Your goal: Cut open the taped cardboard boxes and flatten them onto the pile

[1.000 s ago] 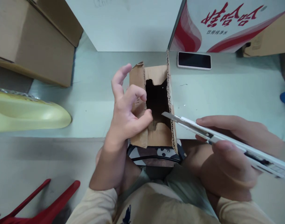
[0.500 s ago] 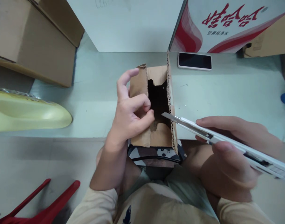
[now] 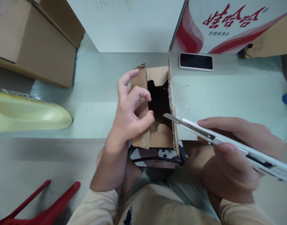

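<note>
A small cardboard box (image 3: pixel 160 138) stands with its top open at the edge of the pale green surface, and its inside is dark. My left hand (image 3: pixel 128 111) lies over the box's left flap (image 3: pixel 141 139), its fingers bent but apart, with a gap between thumb and index finger. Held in my right hand (image 3: pixel 238 167) is a white utility knife (image 3: pixel 195 128) with its blade out. The blade tip points left and is over the opening, just past the box's right wall. The knife's rear end runs out of view at the right.
A phone (image 3: pixel 196 61) lies face up behind the box to the right. Large boxes stand at the back, one white (image 3: pixel 134 28) and one red-and-white (image 3: pixel 228 29). Brown cartons (image 3: pixel 47 47) and a yellow-green object (image 3: pixel 33 112) are on the left. Red plastic legs (image 3: pixel 63 200) show below.
My left index finger has lifted away from the thumb, opening a gap between them. The left flap has shifted slightly left. The knife and right hand are nearly still.
</note>
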{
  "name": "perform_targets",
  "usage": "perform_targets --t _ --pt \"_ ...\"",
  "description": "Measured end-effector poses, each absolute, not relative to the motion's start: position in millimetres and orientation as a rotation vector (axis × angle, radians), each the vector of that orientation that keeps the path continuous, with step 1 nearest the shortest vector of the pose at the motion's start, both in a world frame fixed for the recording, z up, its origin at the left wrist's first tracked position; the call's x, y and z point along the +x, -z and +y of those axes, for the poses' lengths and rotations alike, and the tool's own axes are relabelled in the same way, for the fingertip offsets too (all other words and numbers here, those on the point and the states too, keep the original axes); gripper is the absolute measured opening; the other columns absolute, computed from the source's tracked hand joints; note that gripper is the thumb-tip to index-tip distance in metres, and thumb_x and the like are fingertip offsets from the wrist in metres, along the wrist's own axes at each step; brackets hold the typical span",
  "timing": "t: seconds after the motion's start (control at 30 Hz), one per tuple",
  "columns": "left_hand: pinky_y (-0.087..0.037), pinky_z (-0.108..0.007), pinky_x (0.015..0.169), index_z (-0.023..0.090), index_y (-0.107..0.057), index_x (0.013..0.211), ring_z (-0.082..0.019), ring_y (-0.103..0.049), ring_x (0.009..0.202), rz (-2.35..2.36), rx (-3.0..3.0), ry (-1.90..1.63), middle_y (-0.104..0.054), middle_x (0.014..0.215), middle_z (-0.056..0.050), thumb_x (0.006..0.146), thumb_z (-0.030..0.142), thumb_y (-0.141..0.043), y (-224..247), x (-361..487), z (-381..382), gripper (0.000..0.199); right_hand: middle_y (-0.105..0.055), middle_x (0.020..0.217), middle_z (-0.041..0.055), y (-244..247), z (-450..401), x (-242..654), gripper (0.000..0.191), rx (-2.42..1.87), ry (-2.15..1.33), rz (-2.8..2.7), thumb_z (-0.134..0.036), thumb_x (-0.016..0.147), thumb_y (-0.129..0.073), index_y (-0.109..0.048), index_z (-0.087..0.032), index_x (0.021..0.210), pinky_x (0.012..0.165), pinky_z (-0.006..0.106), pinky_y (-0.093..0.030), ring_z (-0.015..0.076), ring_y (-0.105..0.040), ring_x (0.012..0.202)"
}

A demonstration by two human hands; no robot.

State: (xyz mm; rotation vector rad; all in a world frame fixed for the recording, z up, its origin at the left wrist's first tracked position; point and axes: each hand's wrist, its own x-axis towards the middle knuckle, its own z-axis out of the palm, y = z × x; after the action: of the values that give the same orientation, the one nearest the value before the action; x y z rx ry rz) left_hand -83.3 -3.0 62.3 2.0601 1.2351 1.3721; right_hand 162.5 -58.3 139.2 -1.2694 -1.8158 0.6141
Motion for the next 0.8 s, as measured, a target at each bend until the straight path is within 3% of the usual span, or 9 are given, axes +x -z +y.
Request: perform_targets --t 0.17,0.27,0.43,0.63,0.8 --pt "-0.038 -0.072 0.132 0.025 -0.065 0.085 -0.041 -0.035 0.159 1.303 2.047 -1.309 -0.047 0.162 -0.005 0.090 0.045 -0.073 -65.0 -84.9 -4.1 0.022 -0.080 0.076 -0.0064 -137.2 -59.1 163.0 0.024 -1.269 -0.614 -1.792 -0.047 0.094 -0.066 -0.081 -0.029 0.091 0.048 0.023 -0.047 0.0090 -0.067 0.056" --pt "-0.034 -0.073 0.134 0.024 -0.066 0.081 -0.042 -0.037 0.158 1.258 2.078 -1.376 -0.046 0.163 -0.005 0.092 0.039 -0.070 -65.2 -84.1 -4.1 0.019 -0.080 0.077 -0.0049 -136.9 -58.8 163.7 0.022 -1.265 -0.645 -1.777 -0.045 0.092 -0.067 -0.082 -0.028 0.092 0.047 0.024 -0.048 0.0102 -0.068 0.056" --pt "-0.040 -0.070 0.132 0.023 -0.068 0.083 -0.043 -0.033 0.161 1.217 2.082 -1.311 -0.044 0.165 -0.005 0.092 0.034 -0.072 -66.7 -84.8 -4.1 0.015 -0.080 0.077 -0.0021 -138.1 -58.5 164.2 0.023 -1.264 -0.658 -1.777 -0.045 0.092 -0.068 -0.083 -0.028 0.093 0.047 0.027 -0.049 0.0135 -0.068 0.055" --pt "-0.055 -0.068 0.119 0.024 -0.073 0.089 -0.043 -0.040 0.156 1.254 2.035 -1.231 -0.047 0.163 -0.008 0.094 0.052 -0.071 -68.7 -86.5 -3.3 0.028 -0.078 0.073 0.0006 -135.8 -59.4 165.0 0.023 -1.219 -0.708 -1.741 -0.046 0.090 -0.071 -0.084 -0.026 0.093 0.046 0.028 -0.047 0.0160 -0.068 0.055" --pt "-0.052 -0.065 0.123 0.025 -0.069 0.078 -0.039 -0.042 0.155 1.240 2.092 -1.229 -0.050 0.161 -0.006 0.100 0.052 -0.061 -67.3 -85.9 -2.8 0.036 -0.079 0.076 0.0038 -130.4 -57.4 166.4 0.029 -1.226 -0.744 -1.800 -0.053 0.093 -0.071 -0.082 -0.028 0.100 0.051 0.031 -0.055 0.0204 -0.071 0.060"
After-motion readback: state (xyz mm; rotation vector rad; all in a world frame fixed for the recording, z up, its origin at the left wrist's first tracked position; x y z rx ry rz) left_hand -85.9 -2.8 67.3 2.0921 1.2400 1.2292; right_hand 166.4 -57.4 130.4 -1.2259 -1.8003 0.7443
